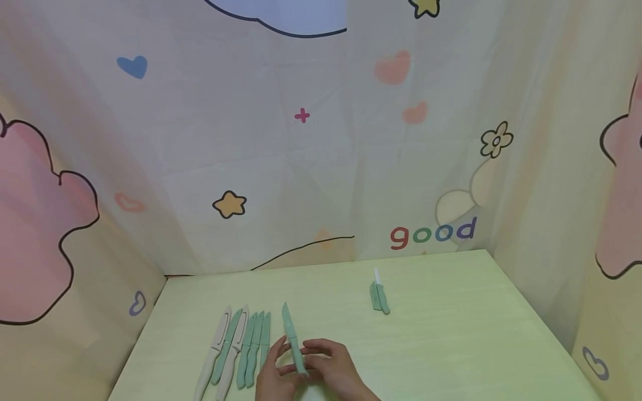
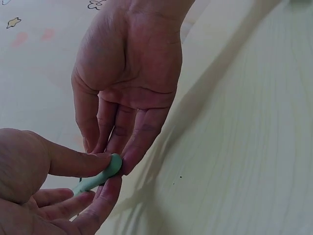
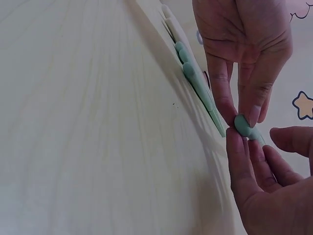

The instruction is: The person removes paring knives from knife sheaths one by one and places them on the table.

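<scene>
A green knife (image 1: 296,352) points away from me between both hands, its blade end also green. My left hand (image 1: 273,374) pinches the handle's butt between thumb and fingers, seen close in the left wrist view. Fingers of my right hand (image 1: 335,365) touch the same end of the handle. In the right wrist view, that hand's thumb stands apart from the knife. Left of the hands lies a row of several knives on the table, with green handles (image 1: 243,367) and white handles (image 1: 207,372).
Toward the back right of the pale wood-grain table (image 1: 451,334) lies a small knife (image 1: 383,299) with a white blade and green handle. A green piece with small holes (image 1: 375,298) sits beside it. A printed curtain (image 1: 281,139) hangs behind and along both sides.
</scene>
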